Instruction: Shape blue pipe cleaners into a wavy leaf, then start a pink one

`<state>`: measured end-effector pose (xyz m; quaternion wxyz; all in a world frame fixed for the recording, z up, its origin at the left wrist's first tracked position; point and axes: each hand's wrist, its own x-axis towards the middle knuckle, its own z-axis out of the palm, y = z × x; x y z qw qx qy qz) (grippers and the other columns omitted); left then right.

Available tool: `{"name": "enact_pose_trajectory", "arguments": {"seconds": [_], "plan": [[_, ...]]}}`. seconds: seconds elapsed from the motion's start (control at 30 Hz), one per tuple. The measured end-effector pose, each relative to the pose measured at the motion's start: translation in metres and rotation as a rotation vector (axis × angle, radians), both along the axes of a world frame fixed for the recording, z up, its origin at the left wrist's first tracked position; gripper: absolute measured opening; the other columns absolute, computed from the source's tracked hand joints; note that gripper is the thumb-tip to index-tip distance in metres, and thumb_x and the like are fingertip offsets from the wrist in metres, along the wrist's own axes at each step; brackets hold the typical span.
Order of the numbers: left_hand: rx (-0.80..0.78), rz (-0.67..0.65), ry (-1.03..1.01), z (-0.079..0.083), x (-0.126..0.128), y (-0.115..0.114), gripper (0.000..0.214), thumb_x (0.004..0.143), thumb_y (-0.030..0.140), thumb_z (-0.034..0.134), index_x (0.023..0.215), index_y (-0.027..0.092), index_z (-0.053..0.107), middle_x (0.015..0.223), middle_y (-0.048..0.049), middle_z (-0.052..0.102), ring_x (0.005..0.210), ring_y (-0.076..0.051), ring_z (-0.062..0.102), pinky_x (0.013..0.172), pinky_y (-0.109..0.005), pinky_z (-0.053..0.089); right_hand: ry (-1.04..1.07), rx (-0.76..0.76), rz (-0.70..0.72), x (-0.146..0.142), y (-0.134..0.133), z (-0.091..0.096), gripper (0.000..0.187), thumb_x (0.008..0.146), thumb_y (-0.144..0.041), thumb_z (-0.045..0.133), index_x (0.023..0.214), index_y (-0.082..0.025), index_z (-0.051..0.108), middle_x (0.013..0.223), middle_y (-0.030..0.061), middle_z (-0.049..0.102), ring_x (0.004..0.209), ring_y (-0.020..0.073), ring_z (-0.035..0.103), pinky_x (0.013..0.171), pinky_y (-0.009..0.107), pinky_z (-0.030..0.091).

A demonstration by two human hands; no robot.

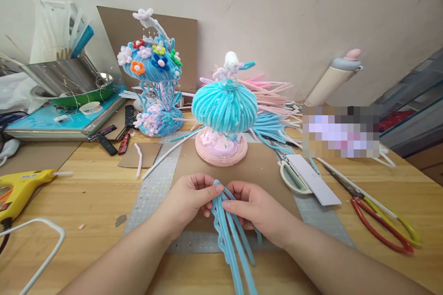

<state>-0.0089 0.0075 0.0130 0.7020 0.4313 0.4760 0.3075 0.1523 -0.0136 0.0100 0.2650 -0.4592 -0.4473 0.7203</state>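
Observation:
A bundle of light blue pipe cleaners [226, 235] hangs between my two hands, gathered at its top end; one strand on the left is wavy. My left hand [194, 198] pinches the bundle's top between thumb and fingers. From the right, my right hand [251, 205] closes its thumb and fingers on the strands just below. Beyond the hands stands a turquoise jellyfish-shaped lamp [224, 106] made of pipe cleaners, on a round pink base [221, 159]. Farther left is a similar blue piece [152, 64] covered in coloured flowers.
A yellow glue gun [24, 191] lies at the left. White-handled scissors [294, 177], a white card [313, 179] and red-and-yellow scissors [380, 226] lie at the right. Loose blue pipe cleaners [268, 126] are piled behind the lamp. Cardboard [277, 166] covers part of a cutting mat [145, 203].

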Motion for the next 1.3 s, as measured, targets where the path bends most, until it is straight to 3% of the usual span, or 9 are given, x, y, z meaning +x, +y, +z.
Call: {"name": "enact_pose_trajectory", "arguments": {"seconds": [0.2, 0.37, 0.43, 0.57, 0.67, 0.8, 1.03, 1.17, 1.3], "plan": [[0.024, -0.012, 0.015, 0.001, 0.001, 0.0, 0.026, 0.062, 0.035, 0.07, 0.068, 0.013, 0.056, 0.052, 0.0004, 0.059, 0.043, -0.008, 0.047, 0.043, -0.021, 0.038, -0.004, -0.041, 0.029, 0.001, 0.001, 0.002, 0.01, 0.073, -0.026, 0.052, 0.073, -0.017, 0.047, 0.058, -0.0039, 0.048, 0.044, 0.0054, 0.034, 0.039, 0.018, 0.021], [0.041, 0.038, 0.004, 0.001, 0.0, 0.0, 0.024, 0.064, 0.034, 0.068, 0.067, 0.014, 0.055, 0.05, 0.002, 0.057, 0.042, -0.007, 0.045, 0.041, -0.02, 0.038, -0.213, 0.294, -0.07, 0.0, -0.001, -0.011, 0.014, 0.071, -0.024, 0.058, 0.068, -0.018, 0.046, 0.06, -0.0051, 0.044, 0.053, 0.0071, 0.038, 0.048, 0.019, 0.03], [0.045, 0.05, 0.009, 0.001, 0.0, 0.0, 0.023, 0.066, 0.032, 0.068, 0.068, 0.014, 0.054, 0.05, 0.0023, 0.057, 0.041, -0.007, 0.045, 0.041, -0.019, 0.038, -0.206, 0.328, -0.071, -0.001, -0.001, -0.013, 0.012, 0.071, -0.023, 0.059, 0.07, -0.018, 0.048, 0.062, -0.004, 0.048, 0.055, 0.0078, 0.042, 0.049, 0.019, 0.032], [0.069, 0.098, 0.0, 0.001, 0.0, 0.001, 0.02, 0.068, 0.03, 0.066, 0.07, 0.014, 0.053, 0.052, 0.0028, 0.059, 0.042, -0.007, 0.048, 0.042, -0.019, 0.039, -0.063, 0.132, 0.014, -0.003, -0.001, -0.007, 0.019, 0.078, -0.036, 0.052, 0.076, -0.017, 0.05, 0.056, -0.0039, 0.051, 0.04, 0.0062, 0.04, 0.036, 0.018, 0.029], [0.097, 0.1, -0.018, 0.0, 0.0, 0.002, 0.019, 0.072, 0.03, 0.063, 0.071, 0.014, 0.053, 0.051, 0.0025, 0.059, 0.043, -0.007, 0.049, 0.043, -0.019, 0.04, 0.03, 0.047, -0.028, -0.002, -0.001, -0.005, 0.029, 0.08, -0.044, 0.048, 0.073, -0.016, 0.052, 0.054, -0.003, 0.051, 0.04, 0.0065, 0.041, 0.035, 0.017, 0.031], [0.085, 0.087, -0.026, 0.001, 0.0, 0.001, 0.019, 0.069, 0.028, 0.066, 0.072, 0.013, 0.054, 0.053, 0.0022, 0.059, 0.044, -0.006, 0.048, 0.043, -0.018, 0.04, 0.097, 0.015, -0.028, 0.003, 0.0, -0.01, 0.025, 0.073, -0.037, 0.061, 0.072, -0.012, 0.055, 0.064, 0.0, 0.055, 0.051, 0.0059, 0.045, 0.047, 0.018, 0.037], [-0.006, 0.038, -0.159, 0.002, 0.0, -0.001, 0.017, 0.071, 0.028, 0.065, 0.072, 0.013, 0.055, 0.052, 0.0031, 0.056, 0.044, -0.005, 0.045, 0.042, -0.016, 0.037, 0.325, -0.164, 0.005, 0.005, 0.002, -0.009, 0.022, 0.074, -0.03, 0.063, 0.086, -0.015, 0.052, 0.062, -0.0027, 0.049, 0.046, 0.0034, 0.037, 0.039, 0.015, 0.024], [-0.055, 0.009, -0.21, 0.003, 0.0, -0.002, 0.017, 0.072, 0.027, 0.065, 0.072, 0.013, 0.055, 0.048, 0.0043, 0.053, 0.043, -0.004, 0.044, 0.042, -0.016, 0.036, 0.438, -0.258, 0.083, 0.005, 0.002, -0.009, 0.021, 0.073, -0.029, 0.064, 0.084, -0.013, 0.056, 0.058, -0.0039, 0.045, 0.045, 0.0026, 0.031, 0.038, 0.015, 0.018], [-0.089, -0.053, -0.25, 0.003, -0.001, -0.003, 0.017, 0.072, 0.026, 0.066, 0.072, 0.013, 0.055, 0.051, 0.0034, 0.054, 0.044, -0.004, 0.044, 0.043, -0.016, 0.036, 0.465, -0.289, 0.116, 0.006, 0.002, -0.009, 0.017, 0.074, -0.026, 0.063, 0.083, -0.011, 0.062, 0.073, 0.0026, 0.053, 0.055, 0.0046, 0.041, 0.042, 0.016, 0.022]]}}
